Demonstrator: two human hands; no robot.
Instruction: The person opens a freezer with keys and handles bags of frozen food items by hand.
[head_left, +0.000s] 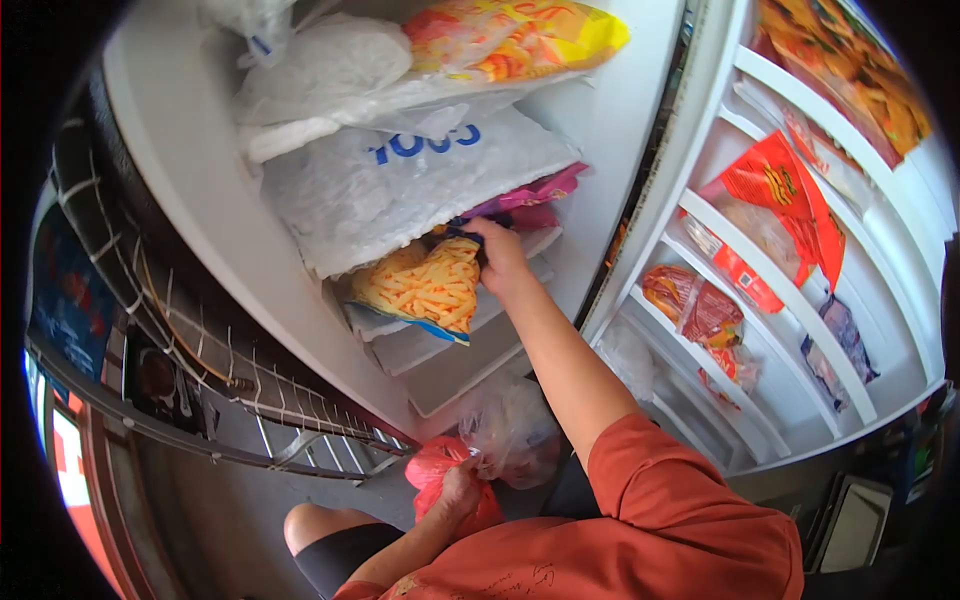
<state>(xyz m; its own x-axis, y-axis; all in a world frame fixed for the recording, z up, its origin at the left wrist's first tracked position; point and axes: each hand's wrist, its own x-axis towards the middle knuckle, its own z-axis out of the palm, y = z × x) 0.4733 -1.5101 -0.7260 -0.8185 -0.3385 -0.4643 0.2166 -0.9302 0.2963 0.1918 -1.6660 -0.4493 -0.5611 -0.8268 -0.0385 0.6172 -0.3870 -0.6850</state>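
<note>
In the open freezer, my right hand (498,258) is closed on the dark edge of a package beside a clear bag of yellow-orange fries (425,285). Whether that edge belongs to the fries bag, I cannot tell. Above it lies a large white bag with blue letters (400,175), and a purple package (530,198) sticks out from beneath it. Low down near my lap, my left hand (461,487) grips a red plastic bag (433,468) and, next to it, a clear plastic bag (515,425).
Frosted bags and a yellow-orange package (520,40) fill the upper shelf. The open door (735,55) on the right has racks with a red package (780,190) and other packets. A wire rack (200,370) stands left. A tray (855,525) is at the lower right.
</note>
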